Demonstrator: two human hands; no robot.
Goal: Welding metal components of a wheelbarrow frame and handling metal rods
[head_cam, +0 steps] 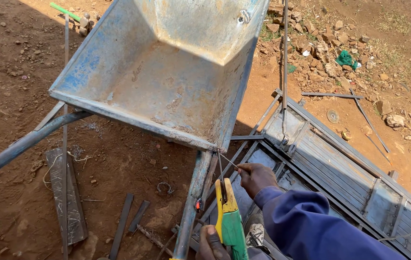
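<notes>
Pinching a welding rod [228, 161], right hand [255, 177] nears wheelbarrow tray [167, 72].

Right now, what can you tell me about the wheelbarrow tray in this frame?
The wheelbarrow tray is a deep metal tub with sloped walls, its blue paint worn down to bare, rust-stained steel. It sits tilted on a frame of blue tubes above red dirt. A small metal ring hangs on its far wall. At its near corner, the right hand pinches a thin rod that reaches up to the rim, while the left hand holds a yellow-and-green rod holder just below.
</notes>
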